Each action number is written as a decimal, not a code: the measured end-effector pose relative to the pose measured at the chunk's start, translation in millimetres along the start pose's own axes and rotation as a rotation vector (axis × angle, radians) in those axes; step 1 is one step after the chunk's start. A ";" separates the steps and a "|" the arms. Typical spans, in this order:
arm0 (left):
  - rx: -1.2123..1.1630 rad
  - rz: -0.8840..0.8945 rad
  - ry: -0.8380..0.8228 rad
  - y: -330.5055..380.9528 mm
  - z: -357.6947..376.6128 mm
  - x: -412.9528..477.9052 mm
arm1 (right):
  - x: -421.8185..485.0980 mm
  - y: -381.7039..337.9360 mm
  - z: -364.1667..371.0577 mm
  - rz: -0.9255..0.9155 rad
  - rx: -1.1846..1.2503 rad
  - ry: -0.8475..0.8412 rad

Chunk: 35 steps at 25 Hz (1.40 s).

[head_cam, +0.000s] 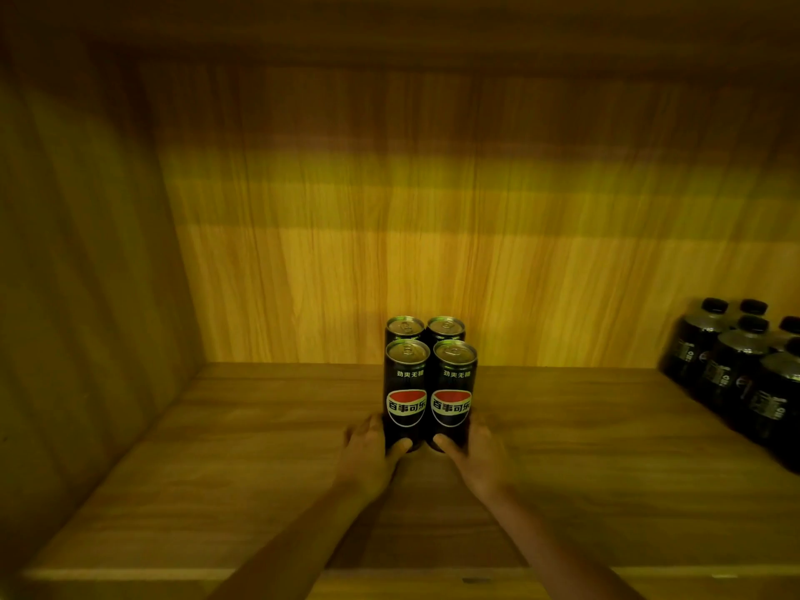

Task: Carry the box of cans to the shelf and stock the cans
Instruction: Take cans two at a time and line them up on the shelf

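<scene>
Several tall black cola cans stand upright in a tight square on the wooden shelf (242, 430), near its middle. The front left can (406, 383) and the front right can (453, 385) show red and white logos. Two more cans (426, 329) stand right behind them. My left hand (372, 448) wraps the base of the front left can, thumb across its front. My right hand (474, 450) holds the base of the front right can the same way. No box is in view.
Several dark bottles with black caps (740, 370) stand in rows at the shelf's right end. The wooden back wall (433, 231) is just behind the cans. A side panel (86, 275) closes the shelf on the left.
</scene>
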State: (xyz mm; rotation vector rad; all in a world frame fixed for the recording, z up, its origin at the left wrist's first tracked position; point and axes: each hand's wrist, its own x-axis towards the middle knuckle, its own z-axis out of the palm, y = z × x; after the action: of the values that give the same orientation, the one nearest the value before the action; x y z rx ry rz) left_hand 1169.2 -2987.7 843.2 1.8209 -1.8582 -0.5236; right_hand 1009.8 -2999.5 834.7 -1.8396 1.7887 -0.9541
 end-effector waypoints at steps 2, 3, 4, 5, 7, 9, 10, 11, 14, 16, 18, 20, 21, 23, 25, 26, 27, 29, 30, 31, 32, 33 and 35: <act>0.019 -0.008 -0.011 -1.5 0.8 4.8 | 3.9 -0.5 1.6 -0.006 -0.007 0.005; 0.029 -0.015 -0.020 -2.6 0.4 6.5 | 5.3 -0.6 2.4 -0.006 -0.011 0.002; 0.038 -0.018 -0.030 -3.3 -0.5 8.0 | 5.9 -1.3 2.9 -0.005 -0.014 -0.004; 0.050 -0.017 -0.039 -4.4 -1.2 9.2 | 6.0 -2.1 2.9 -0.004 -0.018 -0.004; 0.080 -0.013 -0.053 -5.4 -2.0 10.0 | 6.1 -3.8 2.9 0.006 -0.037 0.005; 0.101 -0.011 -0.071 -4.5 -3.4 8.4 | 4.6 -7.0 1.8 0.016 -0.047 0.006; 0.110 -0.007 -0.079 -3.4 -4.6 7.4 | 2.9 -9.0 0.2 0.023 -0.044 -0.003; 0.118 -0.004 -0.088 -2.6 -6.2 6.5 | 0.5 -10.9 -1.9 0.024 -0.028 -0.008; 0.130 -0.025 -0.107 1.3 -17.3 -1.6 | -11.5 -18.7 -15.8 0.038 -0.008 0.000; 0.152 -0.027 -0.074 4.5 -28.9 -13.9 | -22.3 -24.8 -30.3 0.019 -0.086 0.013; 0.205 0.014 -0.039 10.8 -46.9 -32.2 | -35.3 -33.7 -46.6 -0.030 -0.197 0.031; 0.280 0.041 -0.018 18.6 -70.1 -52.1 | -50.5 -45.0 -64.0 -0.097 -0.294 0.034; 0.320 0.046 -0.008 22.2 -82.2 -62.2 | -59.0 -51.7 -74.1 -0.128 -0.347 0.016; 0.395 0.054 0.002 29.0 -102.7 -84.8 | -79.4 -66.5 -95.4 -0.180 -0.454 -0.029; 0.453 0.070 0.007 37.1 -115.5 -111.5 | -100.3 -76.9 -113.6 -0.233 -0.548 -0.066; 0.483 0.079 0.013 41.6 -119.1 -127.0 | -112.6 -80.3 -121.9 -0.243 -0.576 -0.089; 0.518 0.091 0.019 46.5 -121.5 -142.2 | -125.4 -81.8 -128.7 -0.243 -0.586 -0.107; 0.576 0.102 0.027 56.1 -121.6 -178.4 | -157.2 -79.7 -142.2 -0.243 -0.583 -0.122; 0.586 0.095 0.029 59.4 -120.0 -196.5 | -172.1 -76.8 -149.0 -0.252 -0.583 -0.126; 0.589 0.080 0.036 61.7 -116.0 -215.9 | -187.8 -72.0 -155.3 -0.266 -0.587 -0.128; 0.580 0.064 0.049 64.6 -111.5 -234.1 | -202.2 -66.8 -161.1 -0.286 -0.594 -0.127; 0.562 0.049 0.059 66.7 -104.6 -253.9 | -219.0 -59.9 -165.9 -0.308 -0.605 -0.128; 0.518 0.043 0.083 69.8 -94.1 -286.4 | -245.6 -46.3 -170.8 -0.349 -0.616 -0.117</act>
State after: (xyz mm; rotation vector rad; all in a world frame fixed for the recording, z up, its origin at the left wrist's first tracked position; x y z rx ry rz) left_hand 1166.4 -2693.5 939.0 2.0703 -2.1037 0.0646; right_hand 934.7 -2724.7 937.1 -2.5842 1.8552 -0.3952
